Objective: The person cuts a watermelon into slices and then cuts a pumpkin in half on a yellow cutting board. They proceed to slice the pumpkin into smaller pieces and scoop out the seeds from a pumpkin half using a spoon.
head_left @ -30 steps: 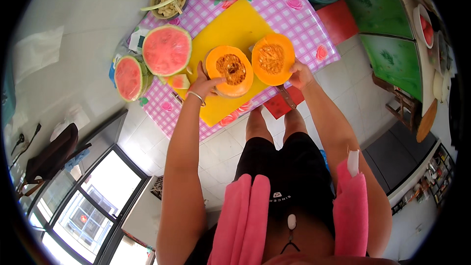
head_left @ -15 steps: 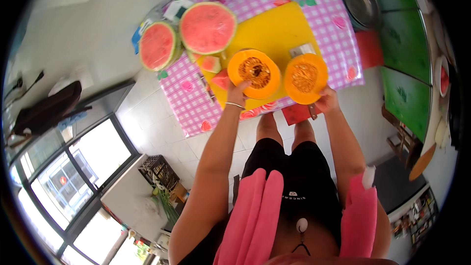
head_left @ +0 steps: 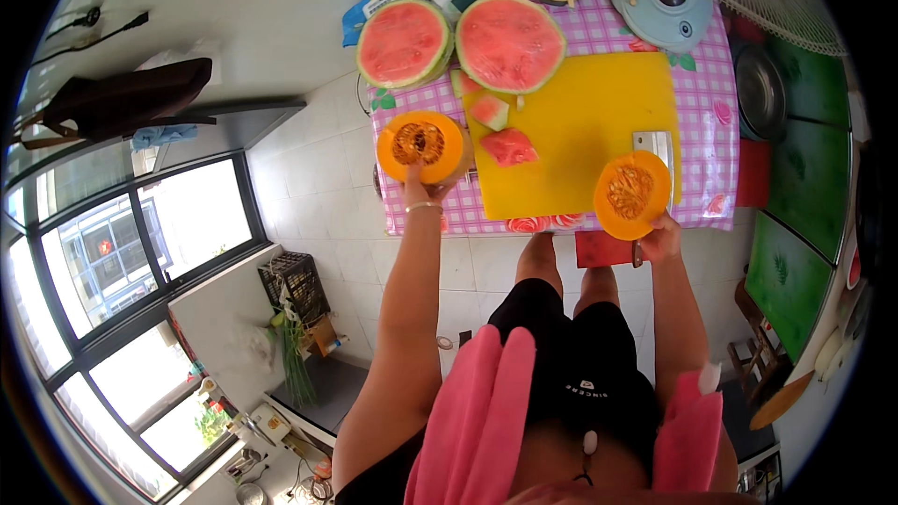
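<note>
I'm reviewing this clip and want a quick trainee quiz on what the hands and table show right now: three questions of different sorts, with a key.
1. Fill in: the left hand and the right hand each hold a ____.
2. True or false: the knife lies along the right side of the yellow board, partly hidden by what the right hand holds.
3. Count: how many large watermelon pieces with round red cut faces rest on the checked cloth?

Key
1. Pumpkin half.
2. True: its blade shows above the other pumpkin half and its handle below.
3. Two, side by side.
</note>
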`<action>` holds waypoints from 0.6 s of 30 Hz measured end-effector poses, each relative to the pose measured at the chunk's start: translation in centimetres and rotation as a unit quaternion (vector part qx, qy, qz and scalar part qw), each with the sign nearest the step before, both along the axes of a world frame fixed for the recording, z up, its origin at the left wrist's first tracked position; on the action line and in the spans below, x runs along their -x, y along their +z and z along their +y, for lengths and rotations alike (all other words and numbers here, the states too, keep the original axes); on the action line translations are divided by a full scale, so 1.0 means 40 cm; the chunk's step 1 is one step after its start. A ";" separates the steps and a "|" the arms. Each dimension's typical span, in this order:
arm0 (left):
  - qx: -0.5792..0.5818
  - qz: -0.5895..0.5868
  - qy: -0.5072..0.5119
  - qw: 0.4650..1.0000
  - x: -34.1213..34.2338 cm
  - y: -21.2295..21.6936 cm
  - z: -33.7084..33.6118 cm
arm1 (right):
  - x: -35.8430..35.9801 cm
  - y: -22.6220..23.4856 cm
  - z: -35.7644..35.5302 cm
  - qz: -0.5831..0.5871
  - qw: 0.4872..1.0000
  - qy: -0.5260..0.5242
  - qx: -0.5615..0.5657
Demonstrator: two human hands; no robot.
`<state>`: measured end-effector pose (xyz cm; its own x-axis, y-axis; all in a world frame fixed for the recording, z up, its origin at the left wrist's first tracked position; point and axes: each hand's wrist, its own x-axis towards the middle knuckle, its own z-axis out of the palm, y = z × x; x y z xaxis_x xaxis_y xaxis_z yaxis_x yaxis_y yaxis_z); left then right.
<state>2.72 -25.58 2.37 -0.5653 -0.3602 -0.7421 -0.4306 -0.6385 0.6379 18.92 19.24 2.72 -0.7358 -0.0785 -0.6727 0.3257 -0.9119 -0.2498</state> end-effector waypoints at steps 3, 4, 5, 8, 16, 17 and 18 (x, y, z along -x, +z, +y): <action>0.113 -0.139 -0.008 0.984 0.106 0.022 -0.053 | -0.001 -0.004 -0.020 -0.031 0.999 -0.009 -0.017; 0.152 -0.154 -0.015 0.976 0.119 0.007 -0.089 | 0.002 -0.004 -0.030 -0.039 0.999 -0.008 -0.022; 0.153 -0.166 -0.033 0.974 0.146 0.007 -0.109 | 0.003 -0.006 -0.034 -0.036 0.999 -0.012 -0.019; 0.160 -0.212 -0.071 0.962 0.213 0.012 -0.146 | 0.003 -0.023 -0.050 -0.033 0.999 -0.016 -0.010; 0.220 -0.229 -0.253 0.914 0.307 0.072 -0.145 | 0.028 -0.051 -0.094 -0.034 0.999 -0.002 -0.006; 0.222 -0.226 -0.272 0.909 0.305 0.073 -0.145 | 0.021 -0.070 -0.094 -0.022 1.000 -0.002 -0.001; 0.224 -0.223 -0.291 0.903 0.304 0.075 -0.146 | 0.016 -0.095 -0.096 -0.009 1.000 -0.001 0.003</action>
<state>-9.44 -31.40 5.38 -0.4371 -0.4186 -0.7961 -0.8877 0.0581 0.4568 18.27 15.39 -1.08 -0.7231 -0.0805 -0.6860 0.3281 -0.9140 -0.2385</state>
